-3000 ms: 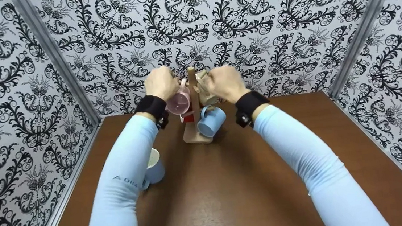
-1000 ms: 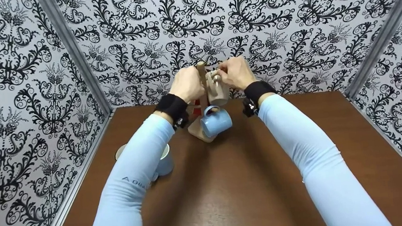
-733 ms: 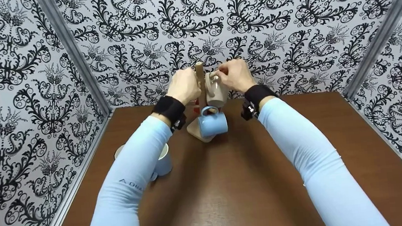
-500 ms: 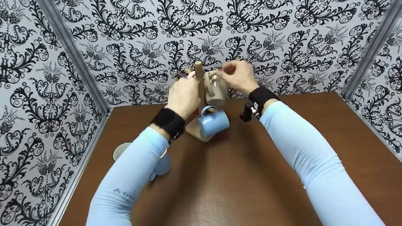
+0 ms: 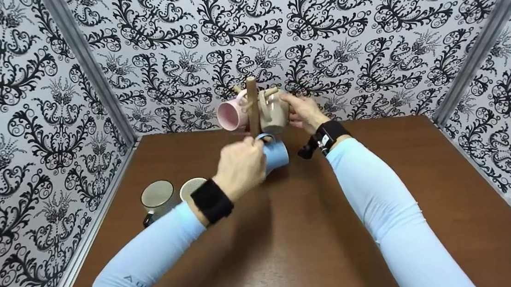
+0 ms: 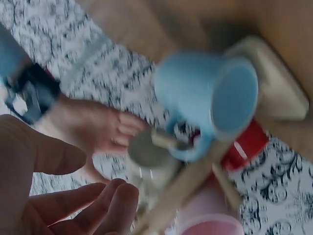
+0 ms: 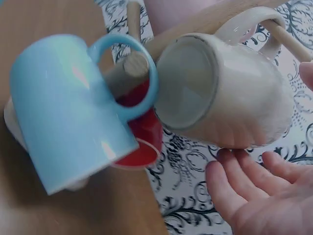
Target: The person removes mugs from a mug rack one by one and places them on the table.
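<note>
A wooden mug tree [image 5: 253, 109] holds several mugs by their handles. The cream mug [image 5: 276, 114] hangs at its upper right, with my right hand [image 5: 304, 114] beside it, fingers fairly straight and fingertips [image 7: 229, 159] right at its side. Lower down hangs the light blue mug [image 5: 276, 153], partly covered in the head view by my left hand [image 5: 241, 165]. In the left wrist view that hand's fingers [image 6: 122, 200] are loosely bent, with nothing between them and the thumb. The pink mug [image 5: 231, 116] hangs at upper left. A red mug [image 7: 146, 128] shows behind the blue one.
At the left of the wooden table [image 5: 292, 251] stand a dark mug [image 5: 158, 194] with a pale inside and another mug [image 5: 193, 186], partly behind my left wrist. Patterned walls [image 5: 343, 38] enclose the table at the back and sides.
My left hand has come down from the tree's upper left toward me, uncovering the pink mug. My right hand has released the top of the cream mug and slid down along its right side.
</note>
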`<control>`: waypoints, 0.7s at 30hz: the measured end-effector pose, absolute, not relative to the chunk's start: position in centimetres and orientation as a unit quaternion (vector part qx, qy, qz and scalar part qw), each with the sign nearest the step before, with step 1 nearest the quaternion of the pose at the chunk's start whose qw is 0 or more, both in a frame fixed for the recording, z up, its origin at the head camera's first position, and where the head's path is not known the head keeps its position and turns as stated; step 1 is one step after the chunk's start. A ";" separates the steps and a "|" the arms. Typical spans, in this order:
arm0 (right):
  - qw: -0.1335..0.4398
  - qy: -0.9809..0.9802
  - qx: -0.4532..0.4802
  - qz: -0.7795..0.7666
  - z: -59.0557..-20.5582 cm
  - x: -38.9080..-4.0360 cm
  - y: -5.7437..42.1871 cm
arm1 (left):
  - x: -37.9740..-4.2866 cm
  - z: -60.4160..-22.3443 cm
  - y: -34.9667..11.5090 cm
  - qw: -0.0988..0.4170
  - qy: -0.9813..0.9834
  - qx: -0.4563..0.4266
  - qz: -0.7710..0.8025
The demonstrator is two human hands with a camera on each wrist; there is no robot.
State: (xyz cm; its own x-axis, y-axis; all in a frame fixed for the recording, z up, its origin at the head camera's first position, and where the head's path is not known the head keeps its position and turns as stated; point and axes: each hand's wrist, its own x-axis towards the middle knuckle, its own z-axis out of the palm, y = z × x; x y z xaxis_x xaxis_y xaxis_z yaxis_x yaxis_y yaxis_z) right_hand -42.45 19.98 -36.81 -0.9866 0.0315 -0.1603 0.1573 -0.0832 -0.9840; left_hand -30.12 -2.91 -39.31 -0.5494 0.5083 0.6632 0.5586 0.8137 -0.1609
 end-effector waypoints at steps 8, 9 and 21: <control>0.128 0.601 0.074 -0.786 -39.1 -44.1 19.6 | -27.6 -43.0 -1.3 0.284 -0.883 -0.373 -0.006; 0.126 0.597 0.077 -0.789 -39.1 -44.0 19.4 | -27.4 -43.4 -1.2 0.264 -0.886 -0.381 0.000; 0.091 0.549 0.123 -0.822 -39.7 -42.9 19.0 | -25.8 -46.4 -0.3 0.162 -0.877 -0.450 0.054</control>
State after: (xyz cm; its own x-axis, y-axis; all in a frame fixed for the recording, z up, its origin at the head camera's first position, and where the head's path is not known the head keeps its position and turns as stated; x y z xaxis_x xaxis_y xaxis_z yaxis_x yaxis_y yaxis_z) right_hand -42.85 19.05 -39.65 -0.9536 -0.0144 -0.3008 0.2834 -0.3805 -0.8803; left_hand -25.83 -0.25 -46.37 -0.5426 0.8065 0.2346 0.7717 0.5890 -0.2401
